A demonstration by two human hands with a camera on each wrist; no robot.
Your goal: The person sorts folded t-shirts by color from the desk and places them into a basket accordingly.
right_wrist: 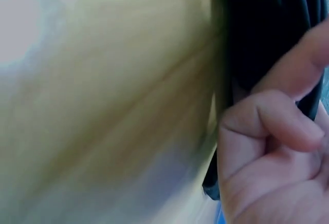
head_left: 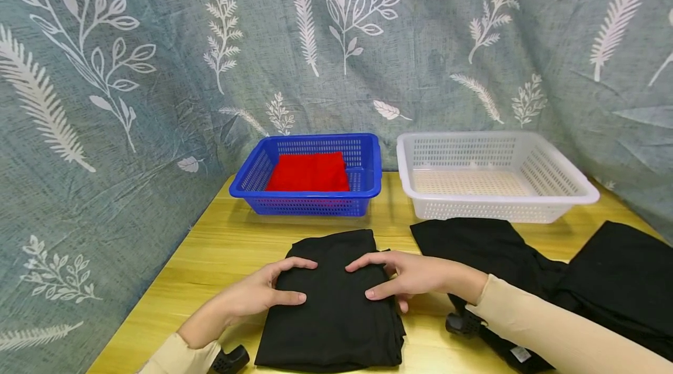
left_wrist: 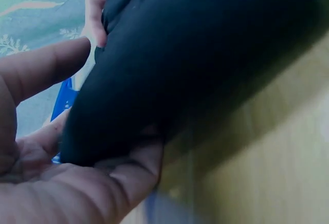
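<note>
A folded black garment (head_left: pixel 333 310) is held between both hands in front, above the wooden table. At its left side my left hand (head_left: pixel 257 289) grips it, thumb on top; in the left wrist view, fingers (left_wrist: pixel 139 167) reach beneath the cloth (left_wrist: pixel 169 64). My right hand (head_left: pixel 415 274) grips the other side, with thumb and forefinger over the top. In the right wrist view, some right fingers (right_wrist: pixel 277 121) are bent beside the dark cloth (right_wrist: pixel 272 23). The garment's exact kind is hidden by the folding.
Behind the garment stands a blue basket (head_left: pixel 305 203) with a folded red cloth (head_left: pixel 310 172) inside. A white basket (head_left: pixel 494 207) is to its right. More black clothing (head_left: pixel 473 236) lies spread under and beyond the right forearm. A patterned curtain (head_left: pixel 173 70) hangs behind the table (head_left: pixel 210 245).
</note>
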